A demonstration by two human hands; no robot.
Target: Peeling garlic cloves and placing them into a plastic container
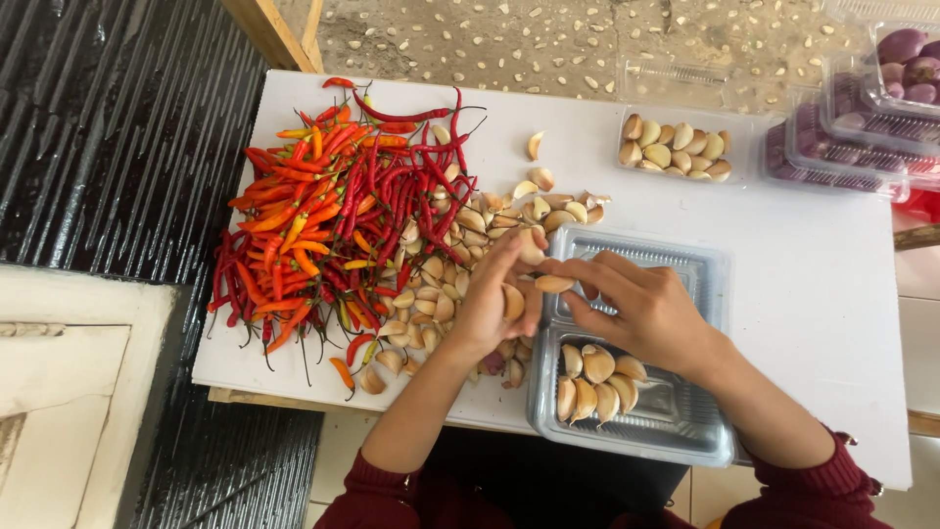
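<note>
A food-packing spot: chillies (333, 206), garlic cloves (441, 284) and clear plastic trays (685, 431) on a white table (813, 284).

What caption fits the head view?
Two hands sorting garlic cloves into a clear tray beside red chillies.

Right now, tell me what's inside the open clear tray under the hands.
The near half of the clear tray holds a handful of garlic cloves at its left end. The far half looks bare where visible, but the right hand covers part of it.
</note>
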